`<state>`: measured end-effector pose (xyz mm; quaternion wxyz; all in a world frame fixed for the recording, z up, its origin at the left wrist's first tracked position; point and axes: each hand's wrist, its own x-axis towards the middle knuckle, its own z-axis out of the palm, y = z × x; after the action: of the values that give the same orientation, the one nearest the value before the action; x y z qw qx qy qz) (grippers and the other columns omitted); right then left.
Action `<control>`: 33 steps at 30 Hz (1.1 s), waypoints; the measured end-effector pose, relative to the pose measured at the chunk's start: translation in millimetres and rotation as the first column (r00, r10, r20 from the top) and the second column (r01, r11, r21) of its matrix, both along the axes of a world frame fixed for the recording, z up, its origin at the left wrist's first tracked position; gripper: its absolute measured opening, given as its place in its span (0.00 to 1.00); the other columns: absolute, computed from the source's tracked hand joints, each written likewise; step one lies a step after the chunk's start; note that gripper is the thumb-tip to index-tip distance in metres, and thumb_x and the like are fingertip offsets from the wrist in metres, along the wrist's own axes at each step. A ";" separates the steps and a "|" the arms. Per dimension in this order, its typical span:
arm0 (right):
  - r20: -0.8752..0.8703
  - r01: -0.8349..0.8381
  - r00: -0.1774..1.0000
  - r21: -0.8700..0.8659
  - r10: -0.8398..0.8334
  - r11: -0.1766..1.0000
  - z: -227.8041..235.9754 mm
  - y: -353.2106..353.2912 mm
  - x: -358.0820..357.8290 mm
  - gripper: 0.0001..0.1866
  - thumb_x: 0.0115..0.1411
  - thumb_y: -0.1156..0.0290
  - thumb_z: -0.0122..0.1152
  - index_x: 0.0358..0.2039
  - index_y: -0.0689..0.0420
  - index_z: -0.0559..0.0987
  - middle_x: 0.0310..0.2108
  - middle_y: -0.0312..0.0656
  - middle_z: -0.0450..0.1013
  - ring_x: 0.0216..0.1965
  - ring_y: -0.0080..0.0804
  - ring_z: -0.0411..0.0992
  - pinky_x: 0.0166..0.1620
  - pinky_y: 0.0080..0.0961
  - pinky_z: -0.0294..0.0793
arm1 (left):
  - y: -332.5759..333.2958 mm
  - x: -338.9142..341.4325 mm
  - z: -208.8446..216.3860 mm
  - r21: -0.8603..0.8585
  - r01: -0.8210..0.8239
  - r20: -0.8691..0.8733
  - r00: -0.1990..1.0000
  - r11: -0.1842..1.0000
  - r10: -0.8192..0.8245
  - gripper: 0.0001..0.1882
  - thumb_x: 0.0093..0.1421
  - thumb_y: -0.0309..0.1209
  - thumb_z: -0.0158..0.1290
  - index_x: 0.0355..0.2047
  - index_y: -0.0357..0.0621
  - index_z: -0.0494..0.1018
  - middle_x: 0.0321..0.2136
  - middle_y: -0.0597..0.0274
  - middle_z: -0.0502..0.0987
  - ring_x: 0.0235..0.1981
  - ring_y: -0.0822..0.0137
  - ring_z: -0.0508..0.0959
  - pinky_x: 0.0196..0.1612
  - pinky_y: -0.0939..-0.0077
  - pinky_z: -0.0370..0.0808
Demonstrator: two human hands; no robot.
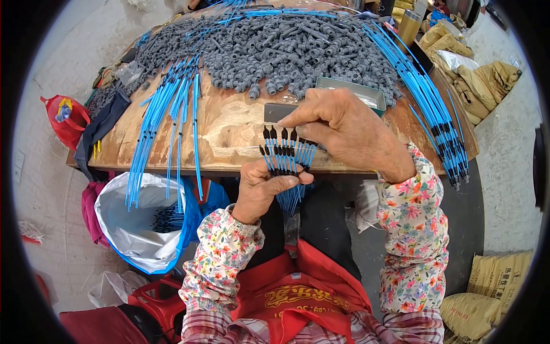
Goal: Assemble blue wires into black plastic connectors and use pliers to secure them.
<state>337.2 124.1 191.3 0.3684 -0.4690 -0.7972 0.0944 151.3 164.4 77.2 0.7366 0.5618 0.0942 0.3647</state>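
My left hand (255, 186) is closed around a fanned bunch of thin blue tubes (291, 199), held upright just in front of the table's near edge. Black tips (285, 151) stand in two uneven rows above my left fingers, and the tubes' lower ends hang below. Over the top of the fan, my right hand (358, 129) is bent with index finger and thumb closed at the right-hand tips. Its fingers hide whatever they pinch. A thin pale strand (246, 147) runs across behind the tips. On the wood beyond lies a dark grey flat plate (278, 112).
A heap of grey plastic fittings (298, 49) covers the back of the wooden table (229, 135). More blue tubes lie left (163, 117) and right (421, 94), overhanging the edge. A green tray (350, 92) sits behind my right hand. Below left stands a white-lined bag (123, 221).
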 end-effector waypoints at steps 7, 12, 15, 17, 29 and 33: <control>0.098 0.056 0.994 -0.015 -0.054 0.998 5.4 -4.9 -4.3 0.08 0.51 0.78 0.58 0.33 0.58 0.81 0.20 0.43 0.65 0.24 0.38 0.66 0.28 0.31 0.64 | 1.4 -0.8 -0.4 -0.017 0.019 0.005 1.000 1.000 -0.019 0.08 0.55 0.17 0.53 0.37 0.31 0.75 0.32 0.49 0.80 0.36 0.63 0.81 0.42 0.72 0.77; 0.135 0.101 0.986 -0.009 -0.099 0.995 6.6 -5.6 -8.2 0.07 0.51 0.78 0.58 0.32 0.59 0.81 0.21 0.44 0.65 0.24 0.40 0.66 0.28 0.32 0.64 | 2.3 -1.3 -0.9 0.008 0.023 0.002 1.000 1.000 -0.023 0.08 0.55 0.17 0.53 0.37 0.31 0.75 0.32 0.49 0.80 0.35 0.64 0.81 0.42 0.72 0.77; 0.148 0.105 0.984 -0.003 -0.104 0.994 6.5 -4.6 -8.2 0.07 0.51 0.78 0.59 0.31 0.59 0.80 0.21 0.44 0.65 0.24 0.39 0.66 0.28 0.32 0.64 | 2.4 -1.6 -0.9 0.005 0.023 0.008 1.000 1.000 -0.023 0.08 0.55 0.18 0.53 0.37 0.31 0.75 0.32 0.50 0.80 0.35 0.64 0.81 0.42 0.72 0.77; 0.131 0.083 0.988 0.008 -0.083 0.997 6.3 -3.8 -7.5 0.07 0.51 0.78 0.59 0.32 0.59 0.80 0.20 0.44 0.66 0.24 0.38 0.67 0.28 0.31 0.64 | 1.9 -1.4 0.0 0.004 0.028 0.003 1.000 1.000 -0.028 0.08 0.55 0.18 0.54 0.37 0.31 0.75 0.32 0.50 0.80 0.35 0.64 0.81 0.41 0.73 0.77; -0.061 0.143 0.987 -0.072 -0.147 0.987 7.0 2.0 -18.9 0.10 0.49 0.79 0.58 0.33 0.59 0.81 0.19 0.41 0.69 0.24 0.32 0.68 0.29 0.28 0.66 | 2.1 -0.1 -0.2 0.019 0.033 0.004 0.999 0.999 -0.033 0.08 0.56 0.19 0.54 0.37 0.31 0.75 0.32 0.51 0.80 0.35 0.65 0.80 0.42 0.75 0.77; -0.004 0.079 0.997 -0.022 -0.079 0.997 3.9 4.4 -14.3 0.11 0.49 0.79 0.57 0.35 0.58 0.81 0.20 0.41 0.69 0.24 0.32 0.68 0.29 0.28 0.66 | 4.1 -1.3 -1.0 0.012 0.042 0.008 0.999 0.999 -0.042 0.09 0.56 0.19 0.54 0.38 0.31 0.75 0.32 0.51 0.80 0.35 0.65 0.80 0.42 0.75 0.76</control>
<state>322.9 128.4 195.2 0.3684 -0.5039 -0.7761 0.0896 150.0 168.5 76.2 0.7411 0.5665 0.0770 0.3521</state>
